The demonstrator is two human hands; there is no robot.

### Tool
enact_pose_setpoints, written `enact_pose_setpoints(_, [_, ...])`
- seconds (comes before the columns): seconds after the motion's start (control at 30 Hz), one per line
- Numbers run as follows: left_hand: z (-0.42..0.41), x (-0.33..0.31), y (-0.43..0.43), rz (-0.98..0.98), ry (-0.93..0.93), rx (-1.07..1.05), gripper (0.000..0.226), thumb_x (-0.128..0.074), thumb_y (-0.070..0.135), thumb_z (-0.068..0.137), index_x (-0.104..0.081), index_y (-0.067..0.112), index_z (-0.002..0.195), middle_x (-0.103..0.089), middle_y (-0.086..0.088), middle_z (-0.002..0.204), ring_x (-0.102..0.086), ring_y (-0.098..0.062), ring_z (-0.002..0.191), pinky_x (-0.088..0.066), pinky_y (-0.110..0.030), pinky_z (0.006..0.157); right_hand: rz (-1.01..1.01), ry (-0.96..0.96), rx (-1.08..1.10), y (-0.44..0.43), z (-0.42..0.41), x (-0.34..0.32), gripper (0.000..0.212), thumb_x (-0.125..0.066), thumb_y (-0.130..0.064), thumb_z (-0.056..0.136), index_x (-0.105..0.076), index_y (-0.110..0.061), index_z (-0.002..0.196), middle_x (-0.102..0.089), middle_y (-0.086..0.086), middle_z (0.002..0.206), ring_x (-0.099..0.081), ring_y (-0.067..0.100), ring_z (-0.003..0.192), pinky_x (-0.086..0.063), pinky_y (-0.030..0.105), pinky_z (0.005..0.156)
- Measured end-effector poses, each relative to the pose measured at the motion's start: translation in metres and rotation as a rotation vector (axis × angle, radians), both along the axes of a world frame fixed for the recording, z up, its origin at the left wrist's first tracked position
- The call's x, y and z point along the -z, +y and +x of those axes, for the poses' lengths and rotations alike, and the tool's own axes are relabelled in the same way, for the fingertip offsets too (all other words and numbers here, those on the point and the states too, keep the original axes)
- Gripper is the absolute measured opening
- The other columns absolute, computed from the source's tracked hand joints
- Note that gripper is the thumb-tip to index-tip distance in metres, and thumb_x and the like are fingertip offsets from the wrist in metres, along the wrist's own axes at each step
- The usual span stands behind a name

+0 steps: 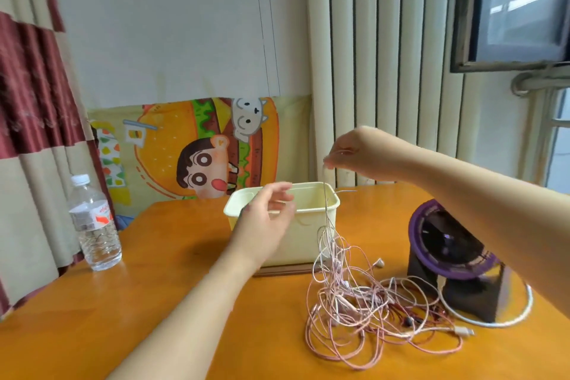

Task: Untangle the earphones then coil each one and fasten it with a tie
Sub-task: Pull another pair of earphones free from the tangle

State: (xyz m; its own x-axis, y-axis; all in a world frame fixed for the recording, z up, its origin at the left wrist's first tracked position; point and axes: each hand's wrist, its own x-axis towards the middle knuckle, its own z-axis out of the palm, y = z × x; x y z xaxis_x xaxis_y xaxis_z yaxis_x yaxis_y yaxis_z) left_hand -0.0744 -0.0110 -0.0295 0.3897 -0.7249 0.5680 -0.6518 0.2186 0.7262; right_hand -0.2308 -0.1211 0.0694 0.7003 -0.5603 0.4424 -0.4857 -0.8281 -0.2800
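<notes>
Right of centre in the frame, the right hand (348, 151) is raised above the far right corner of a cream plastic bin (296, 244), its fingertips pinched together on a thin strand (326, 210) of cable that hangs straight down past the bin's rim. The strand leads into the tangle of earphones (364, 311), a loose heap of pink, white and dark red cords lying on the orange table (154, 302) at lower right, just in front of the bin's right end. The left hand (265, 219) hovers at the frame's centre in front of the bin, fingers spread and relaxed, holding nothing; it is blurred. The bin stands open-topped; only its pale inner wall shows, and its contents cannot be told. At the left edge of the table a clear capped water bottle (94, 225) stands upright with water in it. A purple-rimmed fan (453, 256) sits at right, a white charging cable (462, 332) curling around its base.
</notes>
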Motion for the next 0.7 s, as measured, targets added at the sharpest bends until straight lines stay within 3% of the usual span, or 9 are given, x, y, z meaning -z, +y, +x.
enact_pose_setpoints(0.1, [-0.019, -0.046, -0.010, 0.148, -0.018, 0.144, 0.048, -0.061, 0.032, 0.089, -0.042, 0.027, 0.133, -0.056, 0.014, 0.115, -0.052, 0.001, 0.108, -0.038, -0.013, 0.087, -0.066, -0.060, -0.051, 0.012, 0.004, -0.023, 0.030, -0.056, -0.034, 0.091, -0.072, -0.009, 0.090, -0.065, 0.009, 0.077, -0.047, 0.016, 0.054, -0.029, 0.017, 0.042])
enact_pose_setpoints(0.2, [-0.036, -0.075, -0.017, 0.222, -0.093, 0.133, 0.020, -0.054, 0.029, 0.094, -0.059, 0.023, 0.112, -0.062, 0.010, 0.100, -0.056, 0.003, 0.092, -0.040, -0.012, 0.076, -0.114, -0.135, -0.093, 0.024, 0.003, -0.047, 0.032, -0.059, -0.033, 0.090, -0.071, -0.004, 0.089, -0.063, 0.010, 0.075, -0.048, 0.017, 0.055, -0.035, 0.019, 0.047])
enact_pose_setpoints(0.27, [-0.038, -0.091, -0.019, 0.182, -0.130, 0.058, 0.025, -0.044, 0.021, 0.096, -0.064, 0.017, 0.082, -0.064, 0.009, 0.078, -0.055, 0.008, 0.071, -0.041, -0.012, 0.069, -0.152, -0.186, -0.110, 0.030, -0.002, -0.063, 0.030, -0.064, -0.033, 0.087, -0.071, -0.005, 0.087, -0.066, 0.009, 0.078, -0.054, 0.018, 0.062, -0.043, 0.023, 0.054])
enact_pose_setpoints(0.3, [-0.036, -0.095, -0.020, 0.152, -0.085, 0.036, 0.031, -0.040, 0.019, 0.096, -0.064, 0.014, 0.077, -0.064, 0.008, 0.074, -0.056, 0.004, 0.070, -0.045, -0.018, 0.073, -0.165, -0.193, -0.109, 0.031, -0.005, -0.069, 0.026, -0.067, -0.033, 0.085, -0.071, -0.007, 0.084, -0.065, 0.004, 0.075, -0.055, 0.015, 0.062, -0.042, 0.019, 0.053])
enact_pose_setpoints(0.4, [-0.028, -0.112, -0.013, 0.045, 0.029, -0.060, 0.030, -0.039, 0.017, 0.099, -0.063, 0.015, 0.082, -0.066, 0.005, 0.078, -0.063, -0.012, 0.078, -0.050, -0.031, 0.079, -0.214, -0.095, -0.033, 0.022, -0.017, -0.075, 0.010, -0.068, -0.025, 0.083, -0.070, -0.015, 0.085, -0.061, -0.008, 0.073, -0.053, 0.003, 0.062, -0.040, 0.008, 0.050])
enact_pose_setpoints(0.5, [-0.019, -0.124, -0.007, -0.088, 0.104, -0.167, 0.026, -0.039, 0.013, 0.099, -0.063, 0.012, 0.089, -0.064, 0.003, 0.076, -0.062, -0.009, 0.071, -0.052, -0.028, 0.074, -0.175, -0.170, 0.097, 0.000, -0.026, -0.059, 0.014, -0.059, -0.016, 0.088, -0.071, -0.015, 0.097, -0.066, -0.002, 0.093, -0.060, 0.011, 0.077, -0.052, 0.022, 0.067])
enact_pose_setpoints(0.6, [-0.021, -0.127, -0.002, -0.149, 0.348, -0.083, 0.024, -0.041, 0.015, 0.099, -0.061, 0.010, 0.089, -0.061, -0.001, 0.076, -0.063, -0.017, 0.081, -0.054, -0.033, 0.078, 0.171, -0.537, 0.137, -0.013, -0.032, -0.036, 0.019, -0.057, -0.017, 0.092, -0.068, -0.009, 0.106, -0.063, 0.001, 0.088, -0.057, 0.011, 0.072, -0.047, 0.018, 0.060])
enact_pose_setpoints(0.63, [-0.025, -0.126, 0.000, -0.144, 0.435, -0.039, 0.024, -0.042, 0.018, 0.100, -0.060, 0.011, 0.086, -0.060, -0.002, 0.076, -0.062, -0.019, 0.083, -0.053, -0.036, 0.081, 0.406, -0.695, 0.106, -0.014, -0.031, -0.029, 0.022, -0.057, -0.018, 0.093, -0.066, -0.007, 0.109, -0.061, 0.001, 0.081, -0.054, 0.011, 0.065, -0.044, 0.016, 0.053])
enact_pose_setpoints(0.7, [-0.032, -0.123, 0.000, -0.087, 0.626, 0.079, 0.032, -0.039, 0.029, 0.101, -0.057, 0.010, 0.083, -0.061, -0.005, 0.075, -0.063, -0.022, 0.082, -0.051, -0.041, 0.085, 1.127, -1.046, -0.102, -0.008, -0.024, -0.020, 0.028, -0.053, -0.017, 0.096, -0.059, -0.006, 0.121, -0.059, 0.005, 0.079, -0.051, 0.010, 0.061, -0.042, 0.016, 0.043])
